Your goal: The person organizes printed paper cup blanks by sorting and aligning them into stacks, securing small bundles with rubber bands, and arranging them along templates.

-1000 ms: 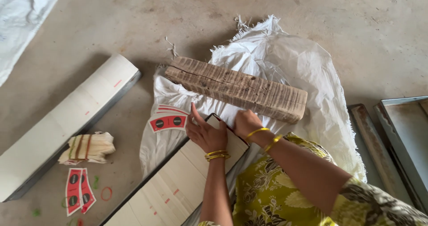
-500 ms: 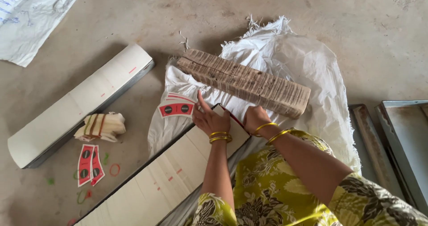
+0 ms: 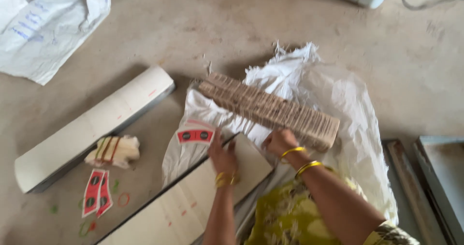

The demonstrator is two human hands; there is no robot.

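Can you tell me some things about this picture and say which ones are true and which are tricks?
1. The long brown stack lies on a white sack. True.
2. The left hand holds a green ball. False: it rests on the cream board, beside a red label.
3. The right hand touches the brown stack. True.
4. The red labels on the floor are stacked on the sack. False: they lie on bare concrete.

You are wearing the only camera on your head, and it is looking steeply down at the concrete floor [image 3: 251,32] just ahead of you (no second view is sharing the scene), sitting close enough that your forearms are entering from the bottom edge.
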